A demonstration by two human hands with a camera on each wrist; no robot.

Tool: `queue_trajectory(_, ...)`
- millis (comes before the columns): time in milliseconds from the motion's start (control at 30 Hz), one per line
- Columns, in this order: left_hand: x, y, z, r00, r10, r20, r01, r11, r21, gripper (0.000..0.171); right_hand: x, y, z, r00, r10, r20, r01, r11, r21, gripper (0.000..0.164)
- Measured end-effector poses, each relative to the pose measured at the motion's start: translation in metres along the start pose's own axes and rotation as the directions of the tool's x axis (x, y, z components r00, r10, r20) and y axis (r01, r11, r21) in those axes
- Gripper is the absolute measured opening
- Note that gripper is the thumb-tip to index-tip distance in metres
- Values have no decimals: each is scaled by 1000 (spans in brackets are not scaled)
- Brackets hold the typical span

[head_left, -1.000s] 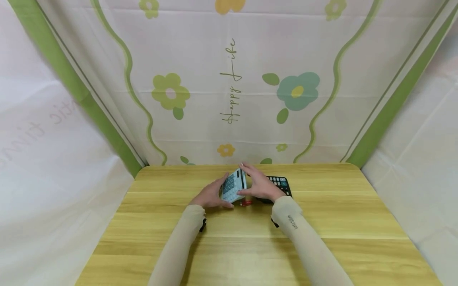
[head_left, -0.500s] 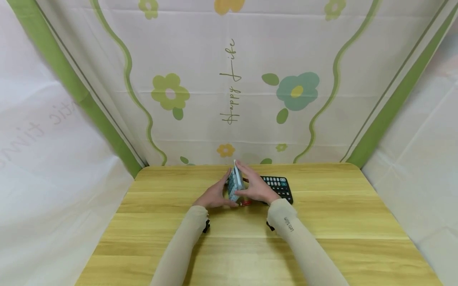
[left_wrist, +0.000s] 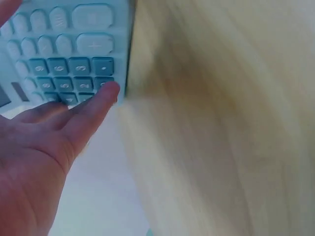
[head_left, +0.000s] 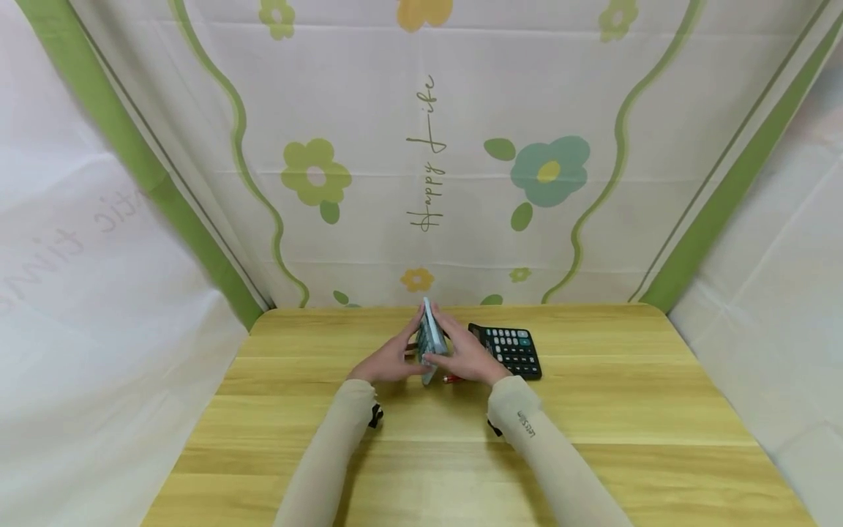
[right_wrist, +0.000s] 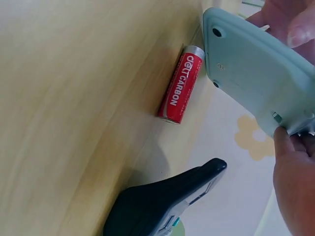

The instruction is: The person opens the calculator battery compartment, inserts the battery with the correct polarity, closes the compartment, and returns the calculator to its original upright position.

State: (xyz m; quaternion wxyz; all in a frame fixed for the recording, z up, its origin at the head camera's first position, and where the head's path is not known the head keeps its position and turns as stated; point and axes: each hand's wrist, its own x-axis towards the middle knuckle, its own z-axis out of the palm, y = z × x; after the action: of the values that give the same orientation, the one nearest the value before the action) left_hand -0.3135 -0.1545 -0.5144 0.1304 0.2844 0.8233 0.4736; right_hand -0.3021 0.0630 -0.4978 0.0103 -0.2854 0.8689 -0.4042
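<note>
A light blue calculator (head_left: 431, 337) stands nearly on edge between both hands near the table's far side. My left hand (head_left: 391, 360) grips it from the key side; in the left wrist view its fingers (left_wrist: 96, 105) lie over the dark number keys (left_wrist: 81, 66). From the back side my right hand (head_left: 474, 356) holds it, thumb at the near end and fingers at the far end. The right wrist view shows the calculator's smooth back (right_wrist: 256, 69) with round dark feet and a small slot by the right fingertips (right_wrist: 281, 135).
A red battery (right_wrist: 182, 83) lies on the wooden table (head_left: 428, 468), just right of the light blue calculator. A black calculator (head_left: 516, 351) rests beside the right hand, keys up. A flower-printed cloth (head_left: 369, 241) hangs behind the table's far edge.
The light blue calculator has turned from tilted, keys showing, to almost on edge. My right hand has shifted left with it, uncovering more of the black calculator.
</note>
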Motion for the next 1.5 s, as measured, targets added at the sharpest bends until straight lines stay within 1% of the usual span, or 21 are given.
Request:
queue_trajectory(100,-3,4,-4,999,-43,11,44,993,-111,91,0,1,1,1000,-1,16,1,1000,-2,97)
queue_trajectory(200,-5,10,-7,994,-108,22,111,967,-230,70,0,1,2,999,-20,30,20,1000,4,100)
queue_trajectory(267,-5,14,-7,990,-139,27,141,948,-284,62,0,0,3,999,-31,36,31,999,8,102)
queue_trajectory(367,-5,16,-6,989,-150,20,149,944,-294,61,1,0,4,998,-51,46,51,999,6,104)
queue_trajectory(500,-5,19,-4,987,-162,3,156,944,-292,61,0,-1,5,998,-54,45,54,998,10,105)
queue_trajectory(633,-6,23,-4,982,-187,0,179,940,-292,59,0,2,8,997,-59,40,56,996,69,103)
queue_trajectory(700,-6,25,-5,982,-187,-3,178,941,-288,60,1,5,9,997,-63,45,58,993,104,103)
queue_trajectory(767,-7,26,-7,982,-187,-6,177,941,-289,60,2,6,11,997,-65,48,59,992,115,102)
queue_trajectory(967,-11,25,-9,983,-181,-10,169,931,-322,61,3,6,15,999,-16,45,11,995,98,105)
queue_trajectory(1100,-15,24,-11,984,-176,-14,162,933,-323,59,2,6,19,998,33,57,-39,993,112,109)
queue_trajectory(1233,-17,23,-13,985,-172,-29,153,934,-322,53,3,6,20,997,43,64,-52,989,142,110)
queue_trajectory(1333,-16,23,-15,984,-176,-37,155,935,-319,50,4,8,21,997,28,78,-41,985,167,108)
queue_trajectory(1433,-18,22,-16,982,-187,-40,164,931,-326,48,3,10,23,994,32,101,-49,985,165,106)
queue_trajectory(1500,-21,21,-16,981,-192,-40,167,926,-338,47,3,11,26,994,37,106,-52,988,147,105)
